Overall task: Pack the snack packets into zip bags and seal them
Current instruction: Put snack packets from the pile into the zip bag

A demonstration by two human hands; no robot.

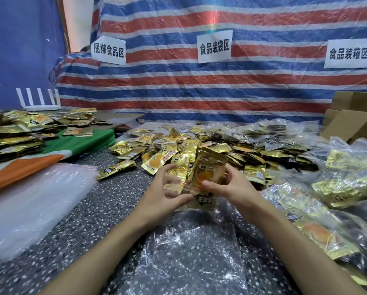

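Note:
My right hand point(231, 186) grips a gold snack packet point(208, 173) held upright above the table, thumb across its front. My left hand point(165, 190) is beside it with fingers spread and curled at the mouth of a clear zip bag point(191, 248) that lies flat on the speckled table point(97, 205) below my hands. The packet's lower end sits at the bag's mouth. A large heap of loose gold snack packets point(178, 150) lies just behind my hands.
A stack of unused clear zip bags point(29, 201) lies at the left. Filled zip bags point(331, 188) pile up at the right, with cardboard boxes point(352, 122) behind them. More gold packets point(18, 133) sit on a green and orange cloth far left. A striped tarp hangs behind.

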